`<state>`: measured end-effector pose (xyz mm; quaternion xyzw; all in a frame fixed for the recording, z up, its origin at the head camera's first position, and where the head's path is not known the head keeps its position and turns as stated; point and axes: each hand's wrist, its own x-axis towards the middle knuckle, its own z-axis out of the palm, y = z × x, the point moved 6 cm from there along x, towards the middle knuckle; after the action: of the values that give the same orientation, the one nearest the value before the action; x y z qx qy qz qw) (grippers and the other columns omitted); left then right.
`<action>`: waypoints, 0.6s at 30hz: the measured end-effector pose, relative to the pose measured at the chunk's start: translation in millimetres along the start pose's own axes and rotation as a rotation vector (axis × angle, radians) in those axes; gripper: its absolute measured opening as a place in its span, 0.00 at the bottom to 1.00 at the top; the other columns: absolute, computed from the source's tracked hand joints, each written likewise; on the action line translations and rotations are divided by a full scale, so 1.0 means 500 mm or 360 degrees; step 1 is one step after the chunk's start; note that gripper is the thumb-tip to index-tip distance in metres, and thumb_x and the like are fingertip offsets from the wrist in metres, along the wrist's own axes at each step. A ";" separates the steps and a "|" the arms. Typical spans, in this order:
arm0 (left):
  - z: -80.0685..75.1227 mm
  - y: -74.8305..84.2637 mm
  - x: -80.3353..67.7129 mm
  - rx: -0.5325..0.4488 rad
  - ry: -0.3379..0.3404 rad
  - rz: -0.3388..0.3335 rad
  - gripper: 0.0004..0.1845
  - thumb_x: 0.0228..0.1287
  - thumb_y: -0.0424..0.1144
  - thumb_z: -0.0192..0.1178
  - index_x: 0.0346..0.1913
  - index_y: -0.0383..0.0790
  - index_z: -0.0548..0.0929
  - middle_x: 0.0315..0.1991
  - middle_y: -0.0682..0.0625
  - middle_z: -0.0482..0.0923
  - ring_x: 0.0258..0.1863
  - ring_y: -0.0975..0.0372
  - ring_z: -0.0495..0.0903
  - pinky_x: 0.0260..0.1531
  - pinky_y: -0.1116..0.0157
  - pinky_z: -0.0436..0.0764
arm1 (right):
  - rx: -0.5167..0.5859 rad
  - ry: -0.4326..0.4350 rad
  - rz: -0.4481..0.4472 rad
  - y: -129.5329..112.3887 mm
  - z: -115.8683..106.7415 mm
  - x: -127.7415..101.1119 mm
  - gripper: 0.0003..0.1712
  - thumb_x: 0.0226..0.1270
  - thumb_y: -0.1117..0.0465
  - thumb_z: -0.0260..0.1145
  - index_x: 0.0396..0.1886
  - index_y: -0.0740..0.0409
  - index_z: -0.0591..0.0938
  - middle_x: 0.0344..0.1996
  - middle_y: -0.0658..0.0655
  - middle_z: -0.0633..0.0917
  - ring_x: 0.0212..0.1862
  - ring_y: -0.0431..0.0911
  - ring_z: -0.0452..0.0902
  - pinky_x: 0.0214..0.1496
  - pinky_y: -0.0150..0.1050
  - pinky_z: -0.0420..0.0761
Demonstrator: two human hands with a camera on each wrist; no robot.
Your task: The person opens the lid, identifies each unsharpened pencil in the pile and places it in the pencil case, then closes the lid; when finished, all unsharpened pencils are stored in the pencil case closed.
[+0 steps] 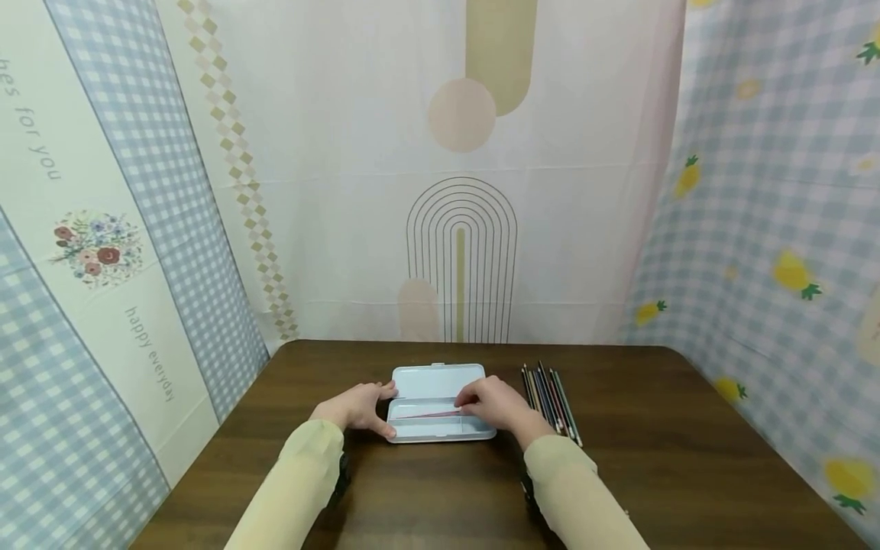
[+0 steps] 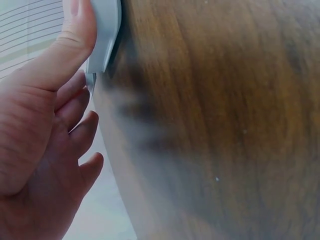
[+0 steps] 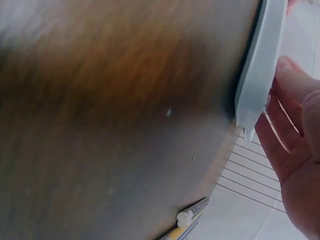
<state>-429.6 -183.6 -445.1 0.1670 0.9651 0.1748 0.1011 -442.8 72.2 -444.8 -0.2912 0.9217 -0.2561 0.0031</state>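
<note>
Hinged pale-blue rectangular case, seemingly steadied by ungrasping, spread left hand; right hand at slim pink pencil, grip indiscernible.

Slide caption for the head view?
Left hand touching an open pale case, right hand at a reddish pencil inside, more pencils to the right.

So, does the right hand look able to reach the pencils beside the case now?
Probably yes: the pencils lie just right of the right hand, with nothing visible on top; it would only have to leave the open case.
</note>
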 end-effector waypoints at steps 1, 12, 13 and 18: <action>-0.001 0.001 0.001 0.0015 0.0000 0.0003 0.49 0.54 0.52 0.84 0.78 0.41 0.76 0.80 0.44 0.67 0.81 0.43 0.61 0.77 0.44 0.63 | 0.0000 0.0004 0.0001 0.001 0.000 0.000 0.05 0.73 0.62 0.75 0.42 0.46 0.94 0.40 0.43 0.91 0.45 0.42 0.83 0.59 0.48 0.85; -0.004 0.007 -0.005 0.0075 0.0003 -0.0023 0.48 0.54 0.50 0.84 0.77 0.41 0.77 0.80 0.46 0.67 0.80 0.44 0.62 0.77 0.44 0.64 | -0.0021 0.0010 0.0015 -0.006 -0.005 -0.005 0.05 0.73 0.63 0.75 0.43 0.48 0.94 0.40 0.45 0.91 0.45 0.42 0.83 0.58 0.49 0.86; -0.004 0.007 -0.006 0.0077 0.0001 -0.0023 0.48 0.54 0.50 0.84 0.77 0.41 0.76 0.80 0.46 0.67 0.80 0.43 0.62 0.77 0.44 0.64 | -0.0021 0.0005 0.0019 -0.006 -0.004 -0.005 0.05 0.73 0.63 0.75 0.43 0.48 0.94 0.40 0.45 0.91 0.46 0.42 0.83 0.58 0.49 0.86; -0.003 0.008 -0.010 0.0064 -0.0004 -0.0016 0.48 0.54 0.50 0.84 0.77 0.40 0.76 0.81 0.45 0.66 0.81 0.43 0.62 0.77 0.43 0.64 | -0.0018 0.0001 0.0041 -0.005 0.000 -0.007 0.08 0.74 0.65 0.73 0.42 0.48 0.94 0.41 0.46 0.91 0.47 0.43 0.83 0.59 0.49 0.85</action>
<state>-424.3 -182.1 -441.3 0.1644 0.9691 0.1547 0.0999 -438.6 72.2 -443.8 -0.2792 0.9269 -0.2509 0.0043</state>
